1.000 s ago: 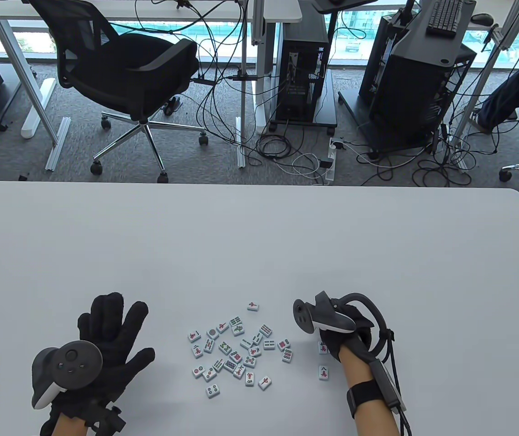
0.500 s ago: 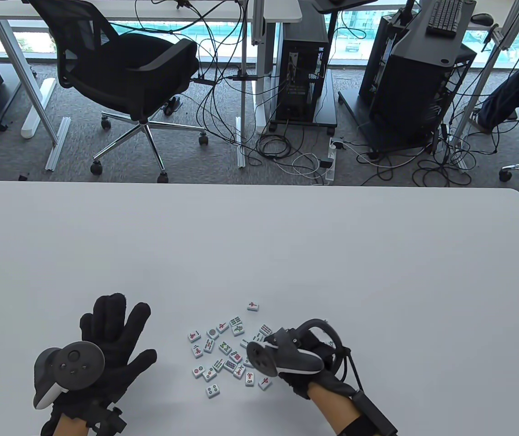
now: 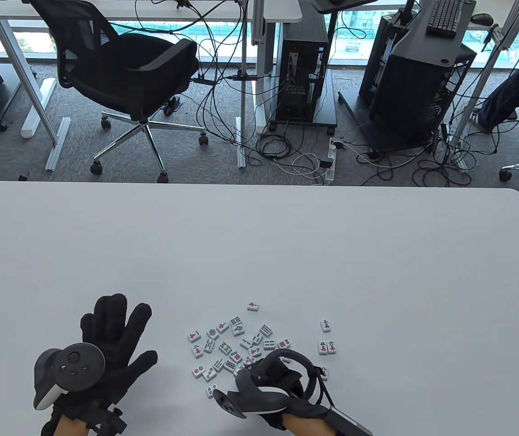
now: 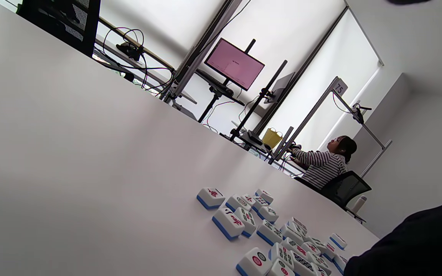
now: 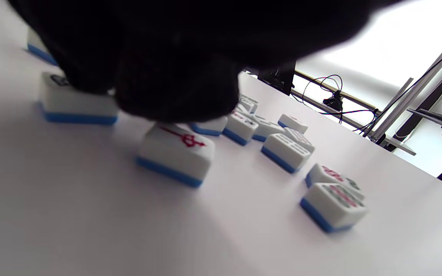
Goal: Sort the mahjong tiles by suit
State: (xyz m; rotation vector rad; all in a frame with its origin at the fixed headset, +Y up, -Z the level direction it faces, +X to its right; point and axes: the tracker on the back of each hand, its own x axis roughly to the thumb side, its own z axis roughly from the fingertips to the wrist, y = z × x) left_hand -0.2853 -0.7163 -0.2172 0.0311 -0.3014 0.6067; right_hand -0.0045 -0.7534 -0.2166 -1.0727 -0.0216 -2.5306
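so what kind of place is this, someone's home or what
Most likely an office or lab set up for recording, not a home. Beyond the white table stand a black office chair and computer towers amid loose floor cables; the left wrist view shows a monitor.

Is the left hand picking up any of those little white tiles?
No, the black-gloved left hand lies flat with fingers spread on the white table, apart from the white blue-backed mahjong tiles.
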